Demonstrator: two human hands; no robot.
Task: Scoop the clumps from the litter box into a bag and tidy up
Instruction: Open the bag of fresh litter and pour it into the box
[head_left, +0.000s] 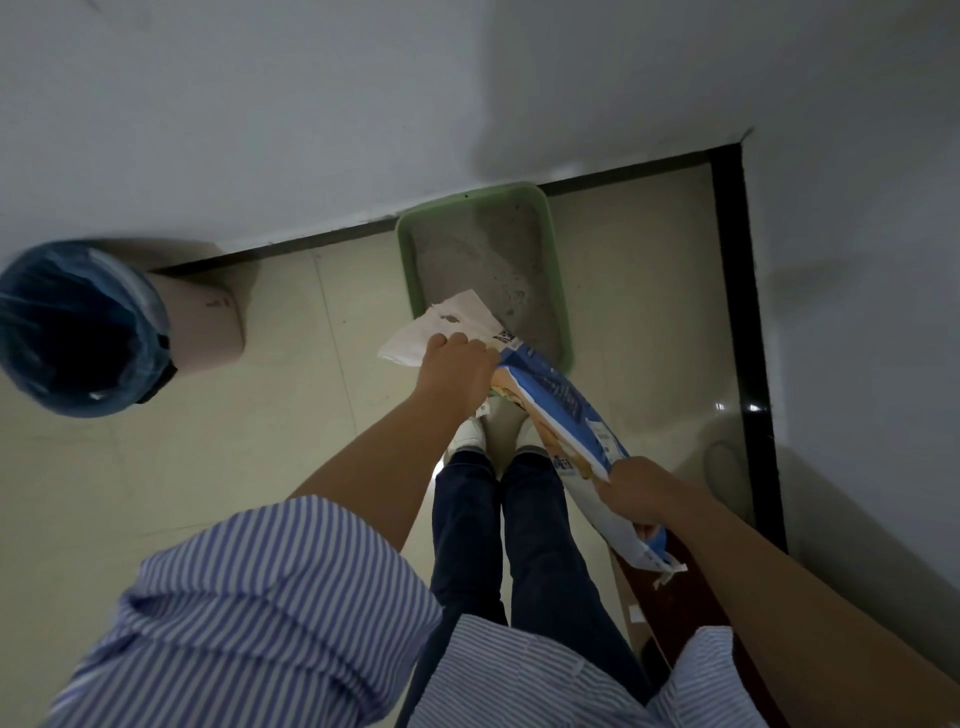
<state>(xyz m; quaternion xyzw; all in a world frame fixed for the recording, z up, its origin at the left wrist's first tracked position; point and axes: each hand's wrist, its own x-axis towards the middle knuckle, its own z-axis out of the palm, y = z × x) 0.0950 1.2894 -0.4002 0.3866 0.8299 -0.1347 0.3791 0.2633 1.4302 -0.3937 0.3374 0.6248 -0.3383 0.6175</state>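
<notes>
Head cam, looking down: left hand (457, 364) gripping the open top of a blue-and-white litter bag (561, 415), right hand (636, 493) pinching its bottom end, bag tilted mouth-first over the near end of the green litter box (556, 270) against the wall. Grey litter inside. Printing and a QR-style label on the bag, too blurry to read. Blue-lined bin (78, 332) off left.

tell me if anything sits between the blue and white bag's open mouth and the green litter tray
Nothing visible does. The left hand holds the blue and white bag with its white mouth directly over the near end of the green litter tray; the right hand grips its other end.
</notes>
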